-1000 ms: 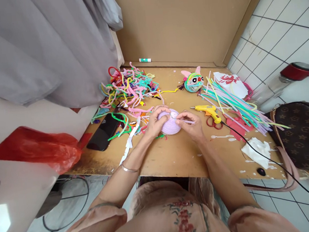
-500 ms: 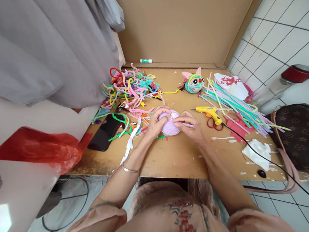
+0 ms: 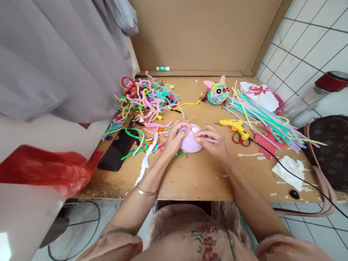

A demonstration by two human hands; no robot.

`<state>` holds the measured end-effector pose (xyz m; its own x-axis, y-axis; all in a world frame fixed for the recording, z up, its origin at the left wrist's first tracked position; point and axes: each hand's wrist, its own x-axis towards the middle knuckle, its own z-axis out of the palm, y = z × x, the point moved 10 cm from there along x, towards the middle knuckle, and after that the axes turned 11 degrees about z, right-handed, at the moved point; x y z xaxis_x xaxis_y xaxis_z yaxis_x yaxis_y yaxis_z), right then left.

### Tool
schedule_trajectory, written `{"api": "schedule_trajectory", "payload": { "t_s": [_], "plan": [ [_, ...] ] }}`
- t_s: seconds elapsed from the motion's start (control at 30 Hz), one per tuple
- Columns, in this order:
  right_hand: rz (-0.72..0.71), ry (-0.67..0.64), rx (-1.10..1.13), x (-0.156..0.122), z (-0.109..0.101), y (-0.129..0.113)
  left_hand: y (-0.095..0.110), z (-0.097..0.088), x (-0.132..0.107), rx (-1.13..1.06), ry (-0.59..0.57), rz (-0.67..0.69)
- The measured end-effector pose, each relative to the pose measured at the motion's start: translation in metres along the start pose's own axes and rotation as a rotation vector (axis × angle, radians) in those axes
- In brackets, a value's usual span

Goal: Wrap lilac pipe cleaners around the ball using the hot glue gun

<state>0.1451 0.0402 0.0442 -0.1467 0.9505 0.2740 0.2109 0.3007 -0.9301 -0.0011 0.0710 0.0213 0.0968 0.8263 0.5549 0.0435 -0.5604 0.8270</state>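
A ball wrapped in rows of lilac pipe cleaner [image 3: 191,143] is held in front of me just above the table, a small whitish patch showing near its top. My left hand [image 3: 176,139] grips the ball's left side, thumb and fingers closed on it. On the other side, my right hand [image 3: 215,140] pinches a lilac pipe cleaner [image 3: 209,140] against the ball, and its loose end sticks out to the right. The fingertips of both hands nearly meet at the top of the ball.
To the right lie a yellow glue gun [image 3: 234,124], red-handled scissors [image 3: 241,141], straight pipe cleaners [image 3: 272,118] and a white cloth [image 3: 289,172]. A decorated ball with ears [image 3: 217,93] stands behind. At left are tangled pipe cleaners [image 3: 146,96] and a phone [image 3: 117,150]. A brown bag [image 3: 343,152] sits far right.
Both hands keep nearly the same hold on the lilac ball. The whole view has shifted very slightly; nothing is let go or picked up.
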Motion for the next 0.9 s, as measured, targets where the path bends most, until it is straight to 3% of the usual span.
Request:
{"api": "schedule_trajectory", "payload": {
  "t_s": [0.9],
  "plan": [
    [-0.026,0.002,0.002,0.0003,-0.0003,-0.0013,0.0060,0.0010,0.0009,0.018,0.008,0.023]
  ]
}}
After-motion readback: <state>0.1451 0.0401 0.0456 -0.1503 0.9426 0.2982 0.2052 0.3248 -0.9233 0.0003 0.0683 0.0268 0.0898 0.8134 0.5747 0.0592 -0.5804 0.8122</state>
